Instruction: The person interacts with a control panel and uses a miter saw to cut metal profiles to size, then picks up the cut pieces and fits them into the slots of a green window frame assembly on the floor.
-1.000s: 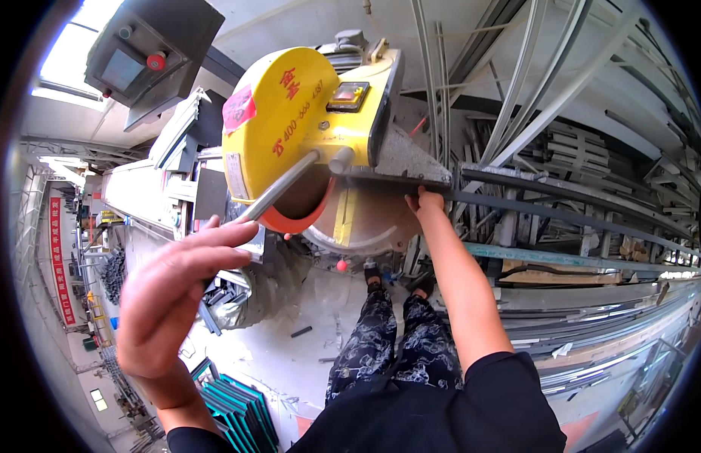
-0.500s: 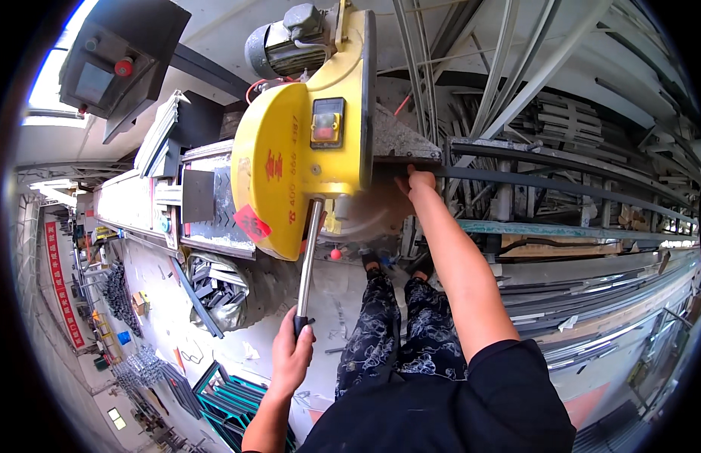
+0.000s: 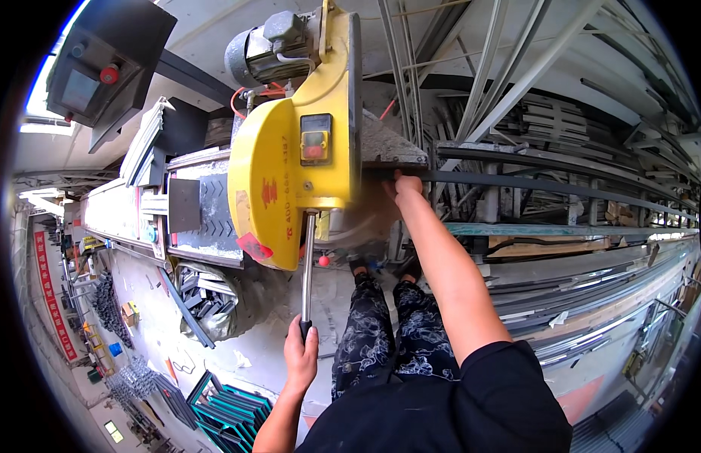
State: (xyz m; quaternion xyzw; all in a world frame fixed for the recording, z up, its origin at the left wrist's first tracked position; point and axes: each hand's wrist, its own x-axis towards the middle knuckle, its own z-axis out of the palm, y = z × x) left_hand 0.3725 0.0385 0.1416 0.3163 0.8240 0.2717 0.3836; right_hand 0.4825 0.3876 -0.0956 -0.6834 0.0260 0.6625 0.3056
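A yellow cut-off saw [image 3: 328, 113] with a grey motor [image 3: 271, 53] on top stands right in front of me. From its lower edge a silver lever [image 3: 309, 264] with a black grip points toward me. My left hand [image 3: 299, 351] is wrapped round that grip. My right hand [image 3: 405, 186] reaches forward beside the saw head, its fingers closed on a long dark metal profile [image 3: 532, 185]. The profile's left end goes in under the saw head and is hidden there. The blade area below the head is blurred and partly covered.
A control box [image 3: 112, 68] with a red button hangs at upper left. Left of the saw runs the machine bed [image 3: 207, 208]; below it sits a sack of dark offcuts [image 3: 207, 298]. Racks of metal profiles [image 3: 592, 294] fill the right side. Green-edged frames [image 3: 230, 415] stand at lower left.
The whole view has shifted slightly, so the saw sits further left. The lever stands more upright in the picture, my left hand still on its grip. My right hand stays on the profile.
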